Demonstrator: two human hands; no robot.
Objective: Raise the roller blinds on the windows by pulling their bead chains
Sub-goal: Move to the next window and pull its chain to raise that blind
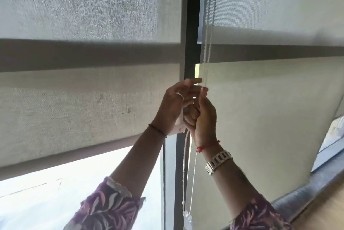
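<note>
Two pale grey roller blinds hang over the windows. The left blind (83, 103) is partly raised, its bottom bar (74, 157) showing bright glass below. The right blind (260, 118) hangs lower, reaching the sill. White bead chains (206, 53) run down between them beside the dark frame post (189, 25). My right hand (202, 116) is closed around the chains at chest height, thumb and fingertips pinching them near the top. My left hand (176, 103) is held just left of it with fingers spread, touching the right hand. The chain loops (186, 174) dangle below my hands.
A clear plastic chain weight (187, 218) hangs at the bottom centre. The window sill and a grey ledge (307, 190) run along the lower right, with wooden flooring (327, 203) beside it. A dark horizontal frame bar (74, 53) shows through both blinds.
</note>
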